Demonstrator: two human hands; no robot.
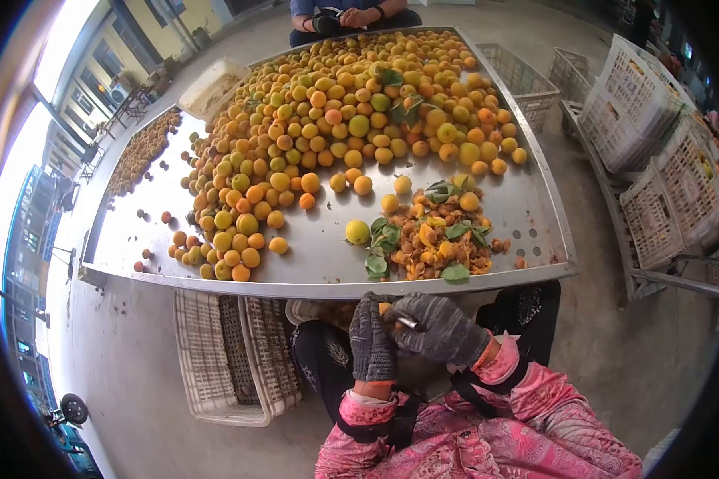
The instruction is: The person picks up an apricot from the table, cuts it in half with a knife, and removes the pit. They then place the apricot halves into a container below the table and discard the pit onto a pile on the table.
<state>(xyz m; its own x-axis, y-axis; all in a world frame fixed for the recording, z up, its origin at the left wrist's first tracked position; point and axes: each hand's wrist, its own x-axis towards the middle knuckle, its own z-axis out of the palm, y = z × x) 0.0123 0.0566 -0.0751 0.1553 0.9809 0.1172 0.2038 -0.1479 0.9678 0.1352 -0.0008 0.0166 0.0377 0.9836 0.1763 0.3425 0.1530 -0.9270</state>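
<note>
Both hands, in grey knit gloves, meet just below the near edge of the metal table (311, 289). My left hand (372, 343) is closed around an apricot (384, 309), of which only a small orange part shows. In my right hand (443, 329) is a short tool with a metal tip (411, 323), pressed close to that fruit; its blade is mostly hidden. Straight ahead on the tabletop lies a heap of torn apricot flesh (435, 243) mixed with green leaves (455, 272). A yellow-green apricot (358, 232) rests left of it.
A large pile of whole apricots (335, 112) covers the table's far half. Apricot pits (144, 152) spread at the left beside a white tub (213, 88). Plastic crates stand below left (216, 359) and stacked at right (627, 104). Another person (351, 16) sits across the table.
</note>
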